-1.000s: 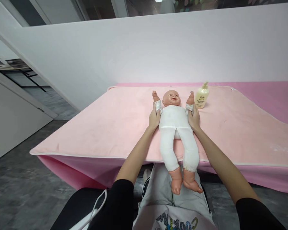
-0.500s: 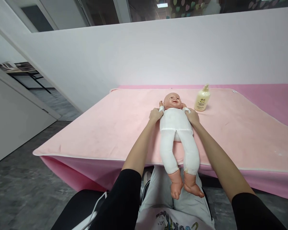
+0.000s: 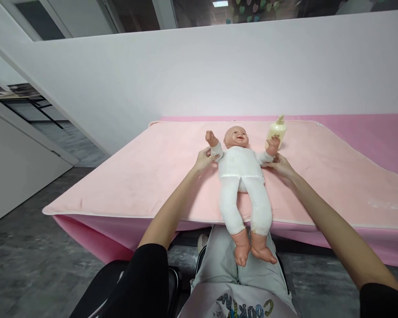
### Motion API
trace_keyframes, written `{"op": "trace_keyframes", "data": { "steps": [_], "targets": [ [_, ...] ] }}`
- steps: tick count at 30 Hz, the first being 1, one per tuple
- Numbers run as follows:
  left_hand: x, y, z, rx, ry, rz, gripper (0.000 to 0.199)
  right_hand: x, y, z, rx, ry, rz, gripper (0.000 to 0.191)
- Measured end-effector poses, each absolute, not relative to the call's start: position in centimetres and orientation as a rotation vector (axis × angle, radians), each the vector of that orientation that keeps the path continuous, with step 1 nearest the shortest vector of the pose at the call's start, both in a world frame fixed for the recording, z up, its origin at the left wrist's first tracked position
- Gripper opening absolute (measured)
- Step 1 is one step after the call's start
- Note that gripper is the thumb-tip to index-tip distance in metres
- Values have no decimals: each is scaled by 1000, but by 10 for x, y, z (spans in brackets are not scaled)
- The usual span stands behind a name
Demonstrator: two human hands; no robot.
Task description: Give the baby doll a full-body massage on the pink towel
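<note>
A baby doll (image 3: 241, 161) in a white cloth body lies on its back on the pink blanket (image 3: 146, 185), head away from me. Its bare feet stick out past the table's front edge, above my lap. My left hand (image 3: 204, 160) is closed around the doll's arm at the left, near the wrist. At the other side, my right hand (image 3: 280, 166) grips the opposite forearm, with fingers partly beneath it. Both doll arms are spread outward with the hands raised. Behind the doll's right-side hand stands a pale yellow pump bottle (image 3: 277, 128), partly covered by it.
A white wall (image 3: 199, 75) rises behind the table, with a window above it. Darker pink cloth (image 3: 368, 132) shows beneath the blanket at the back right. A black chair seat (image 3: 99, 287) stands at lower left, and a door (image 3: 20, 163) at far left.
Both hands have moved apart, drawing the doll's arms outward from beside its head and shoulders. The doll's right-side hand now overlaps the bottle. The camera view has shifted slightly.
</note>
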State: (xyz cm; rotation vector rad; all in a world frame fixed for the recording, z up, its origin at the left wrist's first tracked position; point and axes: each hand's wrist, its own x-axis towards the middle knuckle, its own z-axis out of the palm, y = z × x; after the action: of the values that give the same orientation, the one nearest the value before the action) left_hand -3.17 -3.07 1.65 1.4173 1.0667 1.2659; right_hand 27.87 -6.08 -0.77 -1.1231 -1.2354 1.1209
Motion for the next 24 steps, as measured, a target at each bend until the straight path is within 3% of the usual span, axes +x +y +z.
{"op": "trace_keyframes", "data": {
  "steps": [4, 8, 12, 18, 24],
  "targets": [
    [-44, -37, 15, 1611, 934, 1093, 28, 288, -78, -15, -1167, -1601, 814, 33],
    [-48, -36, 11, 1819, 959, 963, 8, 287, -85, -17, -1190, -1958, 438, 38],
    [-50, -38, 16, 1949, 995, 893, 10, 287, -88, -16, -1202, -1978, 385, 41],
    [-47, -38, 22, 1899, 1158, 895, 25, 278, -74, -8, -1331, -1774, 554, 26],
    [-18, -22, 11, 1893, 1604, 1024, 39, 242, -43, 6, -1718, -1817, 298, 30]
  ]
}}
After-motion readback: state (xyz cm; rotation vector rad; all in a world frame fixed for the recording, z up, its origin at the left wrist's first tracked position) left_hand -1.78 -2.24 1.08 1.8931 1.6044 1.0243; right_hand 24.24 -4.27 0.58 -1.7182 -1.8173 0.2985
